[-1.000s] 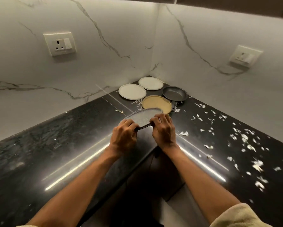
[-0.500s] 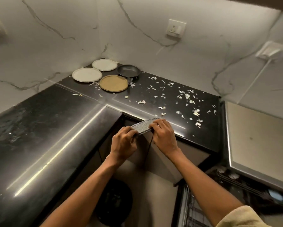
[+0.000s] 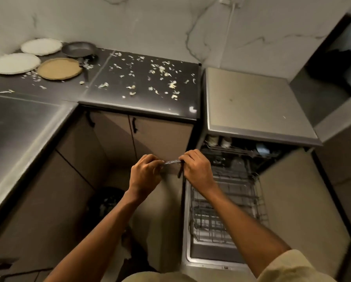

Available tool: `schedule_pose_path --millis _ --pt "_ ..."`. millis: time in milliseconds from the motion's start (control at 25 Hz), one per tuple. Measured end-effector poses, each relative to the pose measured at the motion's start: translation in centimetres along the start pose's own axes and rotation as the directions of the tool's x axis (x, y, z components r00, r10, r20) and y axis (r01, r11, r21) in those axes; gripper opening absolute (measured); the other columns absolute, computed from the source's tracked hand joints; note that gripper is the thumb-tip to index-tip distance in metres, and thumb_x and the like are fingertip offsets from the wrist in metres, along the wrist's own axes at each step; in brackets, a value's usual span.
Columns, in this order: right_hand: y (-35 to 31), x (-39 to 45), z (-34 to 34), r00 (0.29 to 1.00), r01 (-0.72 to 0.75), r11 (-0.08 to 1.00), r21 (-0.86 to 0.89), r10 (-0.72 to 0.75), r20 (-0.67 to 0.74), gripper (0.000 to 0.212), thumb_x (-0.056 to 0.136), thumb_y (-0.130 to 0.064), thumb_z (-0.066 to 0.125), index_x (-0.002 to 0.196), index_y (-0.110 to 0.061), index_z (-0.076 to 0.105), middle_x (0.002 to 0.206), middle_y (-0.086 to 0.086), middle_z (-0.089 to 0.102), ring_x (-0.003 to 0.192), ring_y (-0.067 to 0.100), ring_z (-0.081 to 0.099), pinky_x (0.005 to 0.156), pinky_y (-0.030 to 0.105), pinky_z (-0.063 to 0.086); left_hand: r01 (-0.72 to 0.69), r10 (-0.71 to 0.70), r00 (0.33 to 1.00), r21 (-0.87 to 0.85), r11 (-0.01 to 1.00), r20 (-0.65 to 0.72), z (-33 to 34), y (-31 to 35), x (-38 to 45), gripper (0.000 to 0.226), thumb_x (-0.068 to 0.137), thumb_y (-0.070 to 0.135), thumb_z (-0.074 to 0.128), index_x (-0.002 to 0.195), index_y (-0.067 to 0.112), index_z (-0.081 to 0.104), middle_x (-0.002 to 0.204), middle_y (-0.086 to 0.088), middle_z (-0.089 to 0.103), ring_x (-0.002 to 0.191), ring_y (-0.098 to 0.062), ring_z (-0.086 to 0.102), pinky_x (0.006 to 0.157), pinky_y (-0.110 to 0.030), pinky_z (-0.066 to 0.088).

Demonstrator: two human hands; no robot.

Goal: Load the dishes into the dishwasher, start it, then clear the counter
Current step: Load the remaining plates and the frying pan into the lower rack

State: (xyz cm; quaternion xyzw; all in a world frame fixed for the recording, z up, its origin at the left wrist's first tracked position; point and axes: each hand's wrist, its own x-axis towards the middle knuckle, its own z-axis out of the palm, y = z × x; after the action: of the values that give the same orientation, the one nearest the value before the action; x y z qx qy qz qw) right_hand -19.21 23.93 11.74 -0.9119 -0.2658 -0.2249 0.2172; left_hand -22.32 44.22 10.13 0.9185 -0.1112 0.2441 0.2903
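A grey speckled plate [image 3: 172, 162] shows edge-on between my hands, in front of the lower cabinets. My left hand [image 3: 145, 173] grips its left rim and my right hand [image 3: 197, 169] grips its right rim. To the right the dishwasher [image 3: 258, 102] stands open, its lower wire rack [image 3: 227, 204] pulled out and bare. On the black counter [image 3: 142, 102] at the back left lie two white plates [image 3: 15, 63] [image 3: 41, 46], a tan plate [image 3: 59, 68] and a small dark pan [image 3: 79, 49].
White scraps [image 3: 160, 78] are scattered over the counter beside the dishwasher. Cups show in the upper rack [image 3: 217, 141]. A dark round bin [image 3: 105, 202] stands on the floor below my left arm. The dishwasher door [image 3: 304, 210] hangs open at the right.
I have carried the grey plate off the counter and lowered it to the right, toward the open dishwasher. My view has swung right and down; both hands kept their grip.
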Motion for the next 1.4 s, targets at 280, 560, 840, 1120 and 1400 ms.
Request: schedule_pose_path --millis 280,560,840,1120,1400 --pt "3.4 -15.1 -7.0 0.990 -0.134 0.991 -0.023 0.135 0.038 0.009 0.082 -0.002 0.074 0.089 -0.008 0.073 0.086 0.004 0.066 0.080 0.017 0.056 0.066 0.031 0.049 -0.047 0.052 0.994 -0.066 0.997 0.092 5.9 11.2 -8.5 0.016 0.075 0.004 0.083 0.085 0.016 0.079 0.080 0.003 0.067 0.071 -0.016 0.062 0.053 -0.030 0.054" --pt "7.5 -25.2 -12.6 0.938 -0.347 0.934 -0.086 0.344 -0.044 0.013 0.078 0.003 0.075 0.086 -0.007 0.072 0.083 0.004 0.065 0.076 0.020 0.057 0.061 0.033 0.050 -0.151 0.192 0.951 -0.177 0.973 0.243 11.2 20.0 -10.6 0.014 0.074 0.006 0.085 0.084 0.014 0.079 0.081 0.001 0.069 0.070 -0.015 0.063 0.053 -0.031 0.056" --pt "14.3 -31.8 -16.4 0.900 -0.435 0.886 -0.162 0.424 -0.099 0.015 0.082 0.001 0.061 0.084 -0.008 0.073 0.082 0.004 0.065 0.075 0.022 0.058 0.062 0.034 0.050 -0.179 0.267 0.914 -0.287 0.941 0.307 19.0 27.4 -11.1 0.015 0.074 0.003 0.085 0.084 0.012 0.078 0.080 0.001 0.068 0.066 -0.015 0.063 0.049 -0.033 0.054" --pt "25.8 -34.1 -20.4 0.913 -0.393 0.897 -0.202 0.407 0.028 0.025 0.066 0.014 0.076 0.082 -0.006 0.074 0.082 0.004 0.066 0.076 0.021 0.058 0.060 0.031 0.050 -0.031 0.138 0.922 -0.285 0.958 0.362 28.2 35.3 -11.1 0.012 0.076 0.007 0.083 0.086 0.013 0.077 0.083 0.002 0.069 0.068 -0.013 0.063 0.051 -0.029 0.053" --pt "37.8 -32.8 -25.7 0.942 -0.252 0.950 -0.186 0.285 0.179 0.026 0.062 0.006 0.082 0.080 -0.009 0.070 0.080 0.003 0.064 0.074 0.021 0.058 0.060 0.027 0.047 0.143 -0.058 0.931 -0.214 0.966 0.361 36.1 43.8 -8.4 0.013 0.079 0.012 0.080 0.091 0.014 0.076 0.090 0.001 0.070 0.071 -0.012 0.063 0.055 -0.027 0.054"
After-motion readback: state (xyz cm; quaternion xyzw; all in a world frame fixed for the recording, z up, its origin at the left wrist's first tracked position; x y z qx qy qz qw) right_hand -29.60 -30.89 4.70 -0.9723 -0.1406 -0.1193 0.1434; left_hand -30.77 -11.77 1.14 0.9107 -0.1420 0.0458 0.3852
